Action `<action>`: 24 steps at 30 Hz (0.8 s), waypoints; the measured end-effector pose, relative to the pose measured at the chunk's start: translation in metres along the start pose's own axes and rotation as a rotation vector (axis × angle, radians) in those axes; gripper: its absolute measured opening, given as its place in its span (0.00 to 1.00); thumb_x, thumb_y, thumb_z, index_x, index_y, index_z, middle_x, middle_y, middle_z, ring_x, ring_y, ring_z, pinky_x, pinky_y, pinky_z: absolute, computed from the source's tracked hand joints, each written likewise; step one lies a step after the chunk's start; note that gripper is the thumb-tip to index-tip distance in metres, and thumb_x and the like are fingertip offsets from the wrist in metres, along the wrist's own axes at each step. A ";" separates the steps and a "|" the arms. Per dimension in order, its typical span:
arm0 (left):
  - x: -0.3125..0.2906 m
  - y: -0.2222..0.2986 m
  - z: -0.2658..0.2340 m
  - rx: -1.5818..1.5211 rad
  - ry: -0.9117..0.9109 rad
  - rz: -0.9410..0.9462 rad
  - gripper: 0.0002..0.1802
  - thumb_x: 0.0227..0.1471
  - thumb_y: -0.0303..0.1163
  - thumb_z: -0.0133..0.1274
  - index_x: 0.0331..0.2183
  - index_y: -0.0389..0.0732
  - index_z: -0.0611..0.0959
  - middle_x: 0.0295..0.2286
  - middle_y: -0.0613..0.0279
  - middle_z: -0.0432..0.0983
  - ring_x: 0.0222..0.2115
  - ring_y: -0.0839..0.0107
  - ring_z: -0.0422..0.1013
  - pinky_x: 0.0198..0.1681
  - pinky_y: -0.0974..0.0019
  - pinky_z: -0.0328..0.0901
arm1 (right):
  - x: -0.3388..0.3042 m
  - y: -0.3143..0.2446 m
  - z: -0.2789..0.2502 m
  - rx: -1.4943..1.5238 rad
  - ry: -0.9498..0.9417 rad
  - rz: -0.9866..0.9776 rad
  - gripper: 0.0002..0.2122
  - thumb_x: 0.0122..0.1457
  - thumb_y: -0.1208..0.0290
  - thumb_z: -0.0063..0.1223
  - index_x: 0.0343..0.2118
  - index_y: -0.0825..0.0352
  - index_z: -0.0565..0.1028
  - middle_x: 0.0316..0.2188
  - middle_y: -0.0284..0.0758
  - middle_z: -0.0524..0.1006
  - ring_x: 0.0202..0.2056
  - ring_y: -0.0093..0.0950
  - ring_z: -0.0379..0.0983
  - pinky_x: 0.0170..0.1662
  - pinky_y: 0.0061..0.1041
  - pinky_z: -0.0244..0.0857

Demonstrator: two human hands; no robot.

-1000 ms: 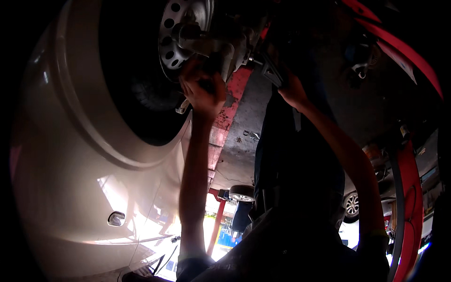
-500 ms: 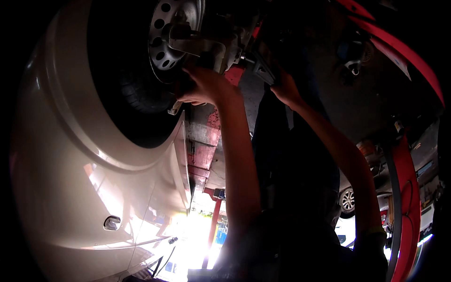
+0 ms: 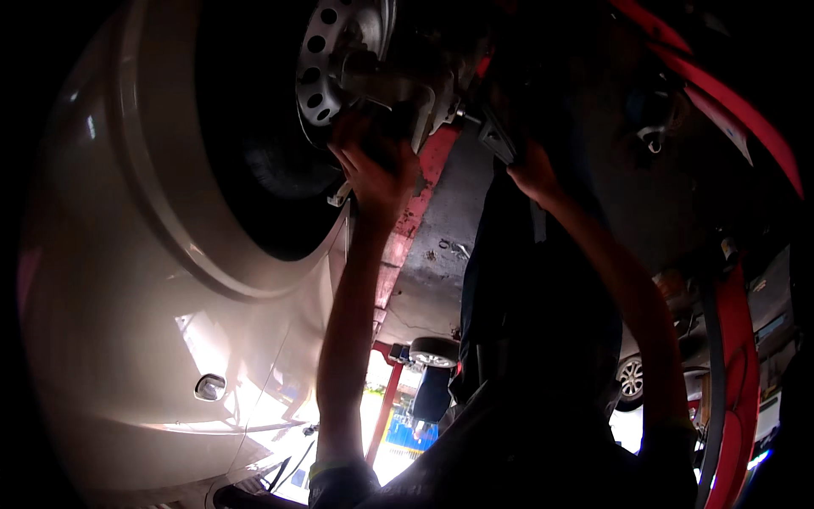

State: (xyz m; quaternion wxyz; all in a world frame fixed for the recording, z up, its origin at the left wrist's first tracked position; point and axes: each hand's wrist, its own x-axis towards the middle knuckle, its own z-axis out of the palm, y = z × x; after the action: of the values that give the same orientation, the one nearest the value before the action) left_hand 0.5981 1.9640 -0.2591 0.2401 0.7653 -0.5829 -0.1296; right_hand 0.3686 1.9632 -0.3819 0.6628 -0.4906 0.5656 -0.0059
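Observation:
My left hand [image 3: 377, 182] is raised beside a silver steel wheel [image 3: 315, 75] with a ring of round holes. Its bent fingers curl in under a metal bracket [image 3: 415, 89] by the hub; what they grip is lost in shadow. A small light metal piece [image 3: 337, 197] sticks out beside that wrist. To the right, my right hand [image 3: 534, 174] is closed on a dark grey tool [image 3: 497, 140]. The tool's short shaft points left at the bracket's side, and its tip is close to a bolt there. The tool's exact kind is too dark to tell.
A pale car body [image 3: 161, 339] with a dark wheel arch fills the left side. A red lift beam [image 3: 437, 161] runs below the hub. At right stand a red post [image 3: 736, 365] and another car's wheel [image 3: 630, 377]. A loose wheel [image 3: 432, 351] appears low in the middle.
The view has shifted, so the wheel and bracket appear further right. My left forearm has swung left and that hand's fingers now point more upward. My right hand still grips the tool.

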 end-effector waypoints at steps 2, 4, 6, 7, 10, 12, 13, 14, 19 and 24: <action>0.007 0.000 -0.012 -0.004 -0.056 0.197 0.32 0.37 0.29 0.52 0.46 0.36 0.60 0.45 0.47 0.52 0.46 0.49 0.54 0.48 0.50 0.54 | -0.003 -0.001 0.007 -0.034 0.087 -0.076 0.34 0.38 0.86 0.42 0.55 0.68 0.54 0.47 0.52 0.65 0.47 0.41 0.64 0.46 0.32 0.60; 0.005 0.000 -0.011 0.019 -0.007 0.122 0.32 0.39 0.33 0.53 0.46 0.36 0.60 0.46 0.44 0.51 0.47 0.49 0.51 0.50 0.51 0.50 | -0.005 -0.009 0.005 0.035 0.006 -0.008 0.35 0.38 0.87 0.41 0.56 0.68 0.52 0.50 0.53 0.61 0.53 0.46 0.56 0.54 0.33 0.53; 0.002 0.015 -0.005 0.090 0.059 -0.038 0.31 0.40 0.35 0.53 0.46 0.35 0.60 0.45 0.44 0.52 0.47 0.49 0.52 0.49 0.50 0.50 | -0.006 -0.014 0.001 0.040 -0.031 0.031 0.35 0.38 0.87 0.40 0.56 0.68 0.52 0.50 0.54 0.61 0.53 0.46 0.57 0.54 0.33 0.54; -0.001 0.023 0.005 0.116 0.182 -0.151 0.29 0.43 0.40 0.54 0.43 0.34 0.64 0.41 0.46 0.57 0.44 0.52 0.55 0.48 0.52 0.52 | -0.007 -0.016 0.001 0.039 -0.021 0.009 0.35 0.38 0.87 0.40 0.56 0.68 0.52 0.50 0.54 0.61 0.52 0.47 0.57 0.53 0.33 0.54; 0.004 0.029 0.029 0.197 0.341 -0.660 0.28 0.44 0.47 0.53 0.40 0.33 0.69 0.36 0.50 0.63 0.42 0.56 0.58 0.47 0.55 0.52 | -0.005 -0.013 0.004 0.017 0.024 0.009 0.35 0.38 0.86 0.41 0.56 0.68 0.52 0.50 0.54 0.62 0.51 0.47 0.59 0.52 0.34 0.56; 0.013 0.037 0.028 0.255 0.400 -0.820 0.30 0.46 0.53 0.51 0.37 0.33 0.71 0.33 0.53 0.65 0.41 0.57 0.60 0.47 0.57 0.52 | -0.007 -0.013 0.006 -0.008 0.029 0.018 0.35 0.38 0.85 0.41 0.56 0.68 0.53 0.49 0.54 0.62 0.51 0.46 0.60 0.52 0.34 0.56; 0.015 0.035 0.036 0.292 0.430 -0.879 0.30 0.46 0.53 0.51 0.37 0.33 0.71 0.33 0.53 0.65 0.41 0.57 0.60 0.48 0.57 0.51 | -0.006 -0.013 0.005 -0.024 0.028 0.013 0.35 0.38 0.85 0.41 0.56 0.68 0.53 0.49 0.54 0.63 0.51 0.46 0.60 0.52 0.34 0.56; 0.016 0.034 0.041 0.329 0.461 -0.936 0.30 0.46 0.53 0.50 0.37 0.33 0.72 0.33 0.53 0.65 0.41 0.57 0.60 0.48 0.57 0.51 | -0.004 -0.012 0.006 -0.039 0.027 0.007 0.34 0.38 0.85 0.41 0.56 0.67 0.53 0.48 0.54 0.63 0.50 0.46 0.60 0.52 0.34 0.57; 0.013 0.041 0.051 0.352 0.549 -0.912 0.23 0.49 0.45 0.48 0.36 0.32 0.69 0.35 0.48 0.65 0.39 0.51 0.61 0.45 0.49 0.55 | -0.003 -0.009 0.007 -0.016 -0.018 0.029 0.33 0.40 0.83 0.42 0.55 0.67 0.54 0.48 0.53 0.64 0.50 0.45 0.61 0.51 0.35 0.58; 0.008 0.027 0.041 0.281 0.462 -0.535 0.15 0.48 0.36 0.45 0.34 0.34 0.72 0.32 0.50 0.67 0.37 0.51 0.64 0.48 0.47 0.54 | -0.004 -0.009 0.008 -0.047 0.012 -0.006 0.31 0.41 0.82 0.42 0.55 0.67 0.55 0.48 0.51 0.65 0.50 0.45 0.61 0.50 0.35 0.59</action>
State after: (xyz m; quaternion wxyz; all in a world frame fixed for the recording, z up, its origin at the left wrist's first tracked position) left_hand 0.5577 1.9421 -0.2796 0.2156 0.9250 -0.3052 0.0693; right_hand 0.3779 1.9662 -0.3743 0.6476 -0.5077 0.5682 0.0026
